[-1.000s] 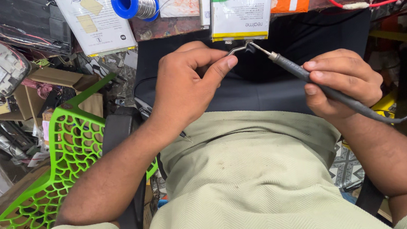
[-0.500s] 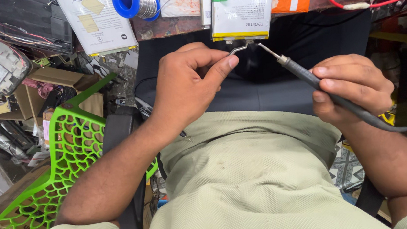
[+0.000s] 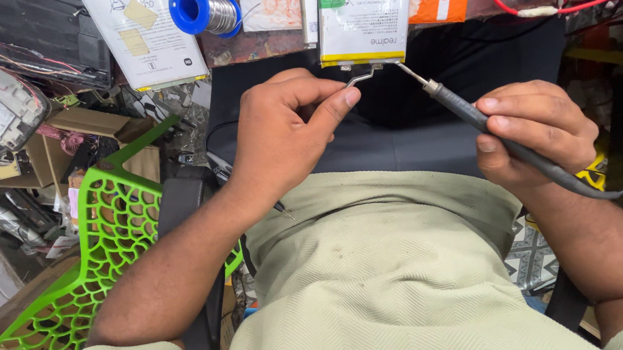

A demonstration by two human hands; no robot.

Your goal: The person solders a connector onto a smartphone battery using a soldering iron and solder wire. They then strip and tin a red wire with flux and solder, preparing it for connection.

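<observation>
Currently your left hand (image 3: pixel 285 136) pinches tweezers (image 3: pixel 360 77) at the battery (image 3: pixel 361 17) tab; right hand (image 3: pixel 537 136) grips the soldering iron (image 3: pixel 464 113), tip just short—joint not yet made.

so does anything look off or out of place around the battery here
The flat battery hangs over the bench edge rather than lying fully on it, and its metal tab sticks out bent. The left hand pinches that tab, while the right hand brings a soldering iron tip near it. Cluttered scrap lies beside the green chair.
</observation>
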